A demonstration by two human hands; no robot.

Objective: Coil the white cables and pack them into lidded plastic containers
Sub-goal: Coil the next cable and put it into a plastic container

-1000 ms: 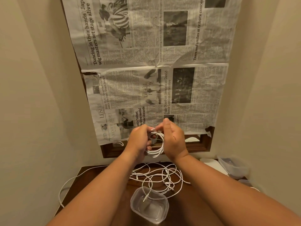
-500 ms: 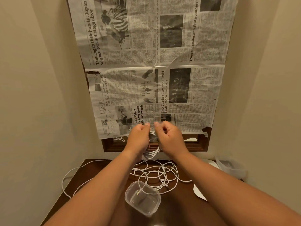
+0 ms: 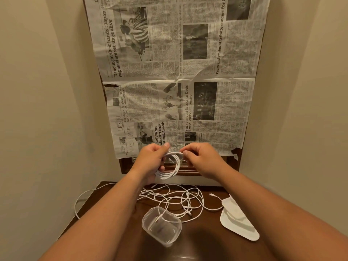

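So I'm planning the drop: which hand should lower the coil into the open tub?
Probably the left hand: it grips the coil, almost directly above the tub. The right hand only pinches the top strand.

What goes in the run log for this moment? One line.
step: coiling | left hand: holds cable coil | right hand: pinches coil top | open container: below on table

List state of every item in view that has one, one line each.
left hand: shut on coiled cable
right hand: pinching coiled cable's top
coiled cable: looped, held above table
loose cables: tangled on table
plastic container: open, one cable end inside
white lid: off, lying flat
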